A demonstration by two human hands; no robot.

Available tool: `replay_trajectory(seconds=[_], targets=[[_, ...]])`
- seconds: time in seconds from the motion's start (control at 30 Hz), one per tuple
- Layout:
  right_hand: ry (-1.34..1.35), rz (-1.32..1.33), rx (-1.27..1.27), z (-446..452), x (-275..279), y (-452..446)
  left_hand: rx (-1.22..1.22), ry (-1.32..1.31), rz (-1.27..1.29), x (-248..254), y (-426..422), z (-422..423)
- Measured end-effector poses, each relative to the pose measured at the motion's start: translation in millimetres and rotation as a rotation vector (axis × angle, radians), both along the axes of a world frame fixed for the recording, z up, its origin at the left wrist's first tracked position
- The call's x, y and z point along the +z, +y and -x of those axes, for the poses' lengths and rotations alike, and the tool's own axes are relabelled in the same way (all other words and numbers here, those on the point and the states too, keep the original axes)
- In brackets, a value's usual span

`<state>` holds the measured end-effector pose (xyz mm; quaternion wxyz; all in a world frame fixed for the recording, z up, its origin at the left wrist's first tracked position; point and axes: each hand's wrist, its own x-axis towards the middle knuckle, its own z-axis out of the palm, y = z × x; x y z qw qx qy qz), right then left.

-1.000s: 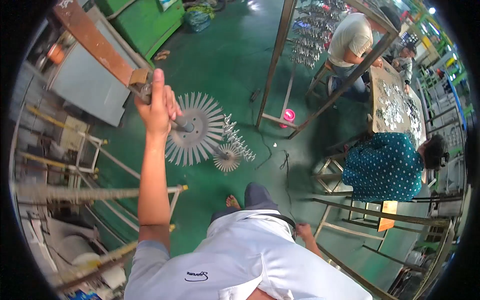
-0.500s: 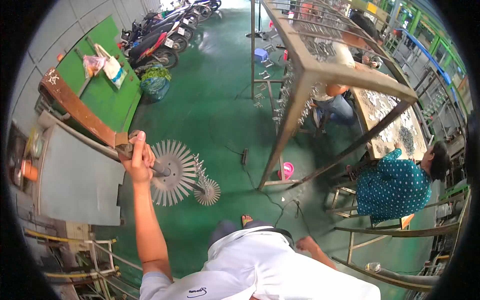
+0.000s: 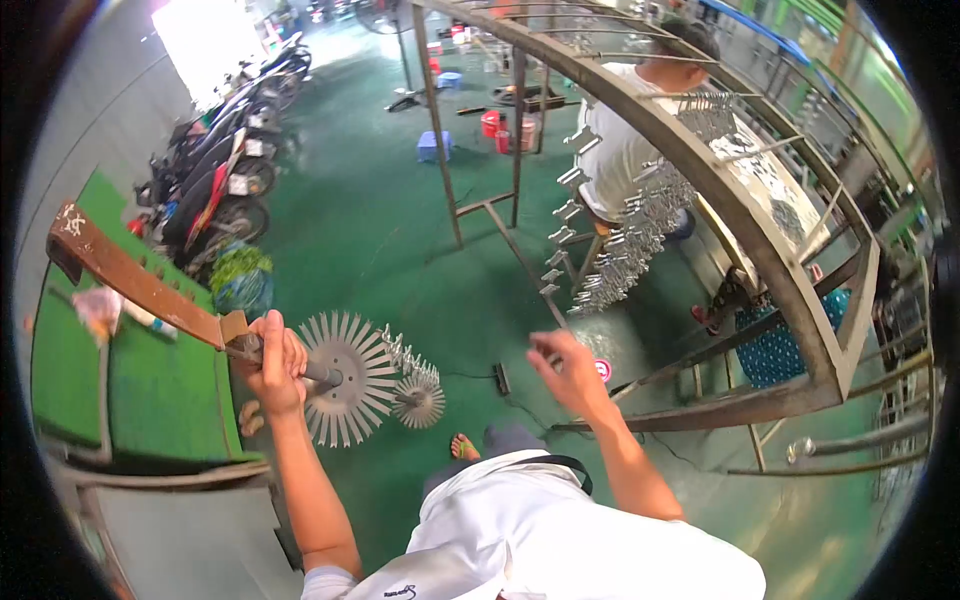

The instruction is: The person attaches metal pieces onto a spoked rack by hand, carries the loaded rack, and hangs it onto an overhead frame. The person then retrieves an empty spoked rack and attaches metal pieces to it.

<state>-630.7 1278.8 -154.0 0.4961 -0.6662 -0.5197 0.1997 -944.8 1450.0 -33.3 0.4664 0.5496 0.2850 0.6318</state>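
Note:
My left hand (image 3: 277, 365) is closed around the rod of a metal hanging rack, thumb along the top. From the grip a rusty curved bar (image 3: 140, 285) reaches up and left. Below the hand, the rod runs through a large slotted disc (image 3: 345, 375) and on to a smaller slotted disc (image 3: 417, 401). A row of small shiny metal parts (image 3: 410, 358) hangs between the discs' edges. My right hand (image 3: 566, 368) is raised with loosely bent fingers apart and holds nothing. Near it, strings of small metal parts (image 3: 625, 255) hang from a metal frame (image 3: 690, 130).
Parked motorbikes (image 3: 215, 190) and a green cabinet (image 3: 170, 390) line the left. One person in white (image 3: 620, 135) sits behind the frame; another in dotted teal (image 3: 775, 345) sits at right. A black object with a cable (image 3: 501, 379) lies on the floor.
My right hand has come up from beside my body toward the frame. The view has shifted closer to the frame and its hanging parts. My left hand keeps its hold on the rack's rod.

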Motion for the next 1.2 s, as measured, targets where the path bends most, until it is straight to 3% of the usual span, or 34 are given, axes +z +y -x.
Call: replay_trajectory(seconds=[0.13,0.27,0.3,0.4,0.43,0.53,0.67,0.8,0.83,0.97,1.1,1.2], targets=[[-0.231,-0.296,-0.317,-10.6,75.3,90.2,-0.077,0.021,-0.022,1.7,93.7,-22.0],[-0.539,-0.570,-0.551,-30.8,108.5,160.3,-0.120,0.022,0.000,-3.4,171.8,-55.5],[-0.590,-0.558,-0.585,-36.1,109.7,175.8,-0.144,0.008,-0.041,-5.7,192.3,-65.2],[-0.358,-0.535,-0.690,-44.3,117.0,216.0,-0.210,-0.017,-0.010,-8.3,247.7,-95.6],[-0.378,-0.577,-0.751,-53.2,115.2,230.4,-0.196,0.001,-0.022,-9.1,265.9,-108.8],[-0.778,-0.509,-1.086,-72.0,127.8,250.0,-0.264,0.000,-0.027,-7.2,309.9,-139.0],[-0.780,-0.588,-1.372,-96.2,120.2,274.6,-0.340,0.014,-0.001,-3.5,363.9,-183.3],[-0.871,-0.535,-1.469,-115.8,124.0,270.3,-0.436,-0.015,0.024,-6.8,403.6,-220.3],[-0.851,-0.720,-1.527,-131.5,117.8,275.4,-0.457,-0.001,-0.024,-3.6,409.6,-232.1],[-0.706,-1.006,-1.346,-155.0,124.3,275.9,-0.591,0.001,-0.008,-10.4,443.4,-266.7],[-0.600,-1.057,-1.319,-152.0,129.5,275.2,-0.739,-0.013,0.007,-10.7,471.1,-292.1],[-0.582,-1.051,-1.440,-154.9,128.2,286.1,-0.827,-0.030,0.029,-19.4,495.1,-317.7]])
